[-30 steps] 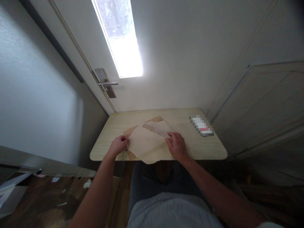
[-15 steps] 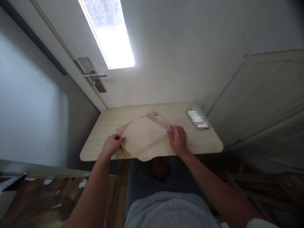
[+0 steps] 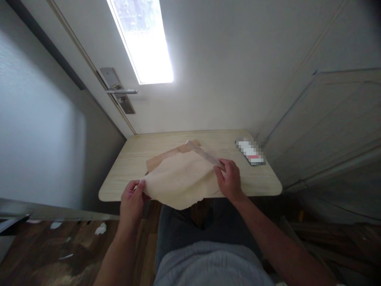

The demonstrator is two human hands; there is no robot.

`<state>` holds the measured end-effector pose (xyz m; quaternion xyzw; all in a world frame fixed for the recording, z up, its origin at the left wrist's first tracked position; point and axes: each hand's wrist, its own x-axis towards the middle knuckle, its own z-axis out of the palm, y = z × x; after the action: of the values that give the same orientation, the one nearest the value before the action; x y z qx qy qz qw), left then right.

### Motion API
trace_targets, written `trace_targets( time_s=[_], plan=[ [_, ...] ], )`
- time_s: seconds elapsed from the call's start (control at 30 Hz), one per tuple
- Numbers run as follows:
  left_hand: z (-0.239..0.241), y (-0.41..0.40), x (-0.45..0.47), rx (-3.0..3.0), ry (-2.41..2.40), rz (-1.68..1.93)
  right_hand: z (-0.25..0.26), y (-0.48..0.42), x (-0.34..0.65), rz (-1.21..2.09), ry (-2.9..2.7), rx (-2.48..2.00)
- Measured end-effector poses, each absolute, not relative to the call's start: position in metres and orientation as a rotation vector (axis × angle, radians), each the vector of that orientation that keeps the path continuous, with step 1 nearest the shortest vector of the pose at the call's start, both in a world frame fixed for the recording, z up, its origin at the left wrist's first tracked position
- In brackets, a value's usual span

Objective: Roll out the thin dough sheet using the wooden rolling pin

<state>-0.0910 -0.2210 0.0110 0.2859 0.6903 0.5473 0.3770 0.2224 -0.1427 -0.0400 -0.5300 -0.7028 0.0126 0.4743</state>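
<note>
A thin, flexible cream sheet [image 3: 181, 174] with an uneven lower edge stretches between my hands. Its material I cannot make out. My left hand [image 3: 133, 195] pinches the sheet's left corner between thumb and fingers. At the other side, my right hand [image 3: 230, 178] has its fingers closed on the right edge, where a greyish-pink strip [image 3: 204, 152] runs along the sheet's upper right side. Whether that strip is a folded edge or a separate piece I cannot tell. Under the sheet's far side lies a light brown piece [image 3: 162, 157], mostly covered.
The pale wood-grain table [image 3: 119, 171] stands against a white door with a metal handle [image 3: 122, 91]. A phone-like object [image 3: 250, 151], blurred out, lies at the table's right. Scraps [image 3: 101, 228] lie on the floor at lower left.
My left hand has moved left and toward me, drawing the sheet's left corner past the table's front edge. More of the brown piece shows. My right hand has shifted slightly right.
</note>
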Motion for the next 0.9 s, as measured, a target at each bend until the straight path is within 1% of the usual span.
trace_targets(
  time_s=[0.23,0.4,0.53,0.73,0.83,0.9],
  plan=[
    [-0.019,-0.248,-0.103,0.527,1.759,1.470,-0.042,-0.147,0.233,0.109,-1.712,-1.347],
    [-0.023,-0.242,-0.106,0.495,1.781,1.278,-0.044,-0.145,0.229,0.112,-1.749,-1.351],
    [-0.026,-0.230,-0.113,0.626,1.898,1.153,-0.034,-0.145,0.206,0.148,-1.842,-1.321],
    [-0.031,-0.228,-0.125,0.787,1.976,1.005,-0.009,-0.138,0.156,0.221,-2.208,-1.213],
    [-0.016,-0.229,-0.125,0.978,2.231,0.982,-0.002,-0.127,0.138,0.232,-2.347,-1.179],
    [-0.003,-0.225,-0.120,1.207,2.443,1.057,-0.002,-0.120,0.129,0.216,-2.402,-1.169]
  ],
)
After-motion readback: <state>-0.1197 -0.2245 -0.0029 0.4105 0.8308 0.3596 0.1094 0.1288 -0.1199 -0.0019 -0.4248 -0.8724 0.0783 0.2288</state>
